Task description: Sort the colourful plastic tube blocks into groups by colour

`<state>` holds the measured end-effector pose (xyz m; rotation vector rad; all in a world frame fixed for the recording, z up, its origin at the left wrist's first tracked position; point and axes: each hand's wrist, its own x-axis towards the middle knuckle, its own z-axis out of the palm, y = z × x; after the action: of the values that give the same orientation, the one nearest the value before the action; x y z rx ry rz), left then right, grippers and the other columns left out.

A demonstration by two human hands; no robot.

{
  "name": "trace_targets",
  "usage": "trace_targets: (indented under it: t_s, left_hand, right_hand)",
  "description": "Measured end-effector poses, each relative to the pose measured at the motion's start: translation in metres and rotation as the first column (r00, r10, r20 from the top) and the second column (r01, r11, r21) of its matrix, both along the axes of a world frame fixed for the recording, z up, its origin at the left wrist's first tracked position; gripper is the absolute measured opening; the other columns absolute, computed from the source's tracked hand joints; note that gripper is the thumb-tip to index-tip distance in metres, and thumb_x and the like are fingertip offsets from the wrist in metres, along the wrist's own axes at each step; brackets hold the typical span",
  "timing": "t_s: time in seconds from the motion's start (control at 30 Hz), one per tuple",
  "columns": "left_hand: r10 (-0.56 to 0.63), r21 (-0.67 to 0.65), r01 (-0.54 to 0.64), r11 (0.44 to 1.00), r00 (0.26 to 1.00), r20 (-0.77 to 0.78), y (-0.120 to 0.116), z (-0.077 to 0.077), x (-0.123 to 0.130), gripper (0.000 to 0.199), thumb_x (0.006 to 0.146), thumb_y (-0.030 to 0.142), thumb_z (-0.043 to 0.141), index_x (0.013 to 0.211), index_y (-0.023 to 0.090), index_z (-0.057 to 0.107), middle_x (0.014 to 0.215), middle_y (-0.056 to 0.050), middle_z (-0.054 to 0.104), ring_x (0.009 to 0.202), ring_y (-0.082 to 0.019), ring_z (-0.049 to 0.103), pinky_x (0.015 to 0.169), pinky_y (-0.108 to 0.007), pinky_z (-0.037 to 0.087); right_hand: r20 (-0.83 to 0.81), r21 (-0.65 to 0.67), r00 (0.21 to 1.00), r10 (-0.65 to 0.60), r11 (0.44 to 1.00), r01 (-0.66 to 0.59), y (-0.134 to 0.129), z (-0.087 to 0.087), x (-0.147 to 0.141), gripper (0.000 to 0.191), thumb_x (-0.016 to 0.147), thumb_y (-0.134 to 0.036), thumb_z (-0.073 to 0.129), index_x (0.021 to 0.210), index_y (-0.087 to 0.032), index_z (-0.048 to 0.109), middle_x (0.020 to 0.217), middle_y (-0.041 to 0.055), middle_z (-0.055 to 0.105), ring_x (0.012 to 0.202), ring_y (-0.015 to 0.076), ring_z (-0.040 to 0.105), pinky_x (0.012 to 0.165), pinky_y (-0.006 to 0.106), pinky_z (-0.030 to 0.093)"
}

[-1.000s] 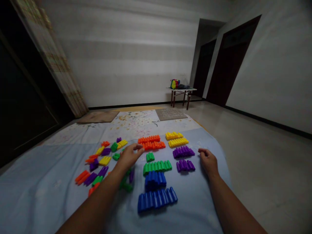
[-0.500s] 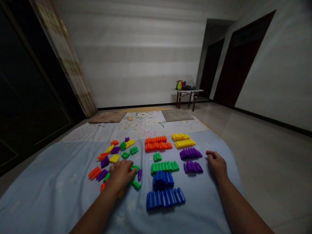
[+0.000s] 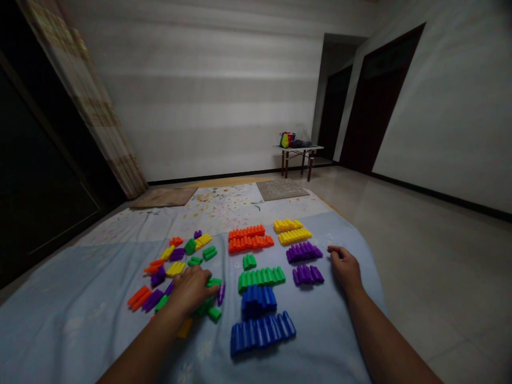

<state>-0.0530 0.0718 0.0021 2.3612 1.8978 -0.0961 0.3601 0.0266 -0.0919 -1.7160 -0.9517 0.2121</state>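
My left hand (image 3: 192,288) is over the loose mixed pile, its thumb apart from its bent fingers. Some fingertips are hidden. Close to the thumb are a green plastic bullet-shaped piece (image 3: 214,281) and a purple piece (image 3: 221,294). Green pieces (image 3: 215,314) show below the hand, and a yellow piece (image 3: 184,328) is partly covered by the wrist. On the right, my right hand (image 3: 344,266) rests on the cloth with its fingers loosely curled, nothing visible in them. The nearest pieces to it are the purple rows (image 3: 304,252).
Grouped by colour in the middle are orange rows (image 3: 251,238), yellow rows (image 3: 295,236), green rows (image 3: 262,278) and blue rows (image 3: 263,333). Loose orange pieces (image 3: 139,297) lie far left on the blue cloth (image 3: 100,330). Two flat mats (image 3: 282,190) lie at the back; a small table (image 3: 298,148) stands beyond.
The view has turned slightly right, so everything sits further left. My left hand stays over the pile; the red bit earlier seen by its fingers no longer shows. My right hand keeps its place.
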Motion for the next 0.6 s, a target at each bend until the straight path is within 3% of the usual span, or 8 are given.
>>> trace_targets:
  t_s: [0.23, 0.6]
  left_hand:
    - [-0.017, -0.026, 0.016, 1.0, 0.999, -0.04, -0.002, 0.007, 0.006, 0.044, 0.063, 0.035, 0.048, 0.102, 0.021, 0.065, 0.106, -0.014, 0.06, 0.107, -0.033, 0.05, 0.09, -0.049, 0.033]
    - [0.076, 0.003, -0.076, 0.997, 0.997, 0.018, -0.01, 0.005, 0.013, 0.037, 0.064, 0.034, 0.051, 0.094, 0.018, 0.066, 0.105, -0.014, 0.062, 0.109, -0.032, 0.05, 0.095, -0.048, 0.031]
  right_hand:
    - [-0.021, -0.019, 1.0, 0.019, 1.0, -0.019, -0.004, 0.004, -0.003, 0.033, 0.069, -0.037, 0.046, 0.087, -0.018, 0.067, 0.088, 0.0072, 0.07, 0.088, 0.024, 0.063, 0.083, 0.036, 0.045]
    - [-0.096, -0.125, 0.993, 0.069, 0.989, -0.081, -0.005, 0.002, 0.0, 0.039, 0.068, -0.043, 0.048, 0.093, -0.019, 0.067, 0.094, 0.0066, 0.07, 0.092, 0.0255, 0.062, 0.082, 0.034, 0.045]
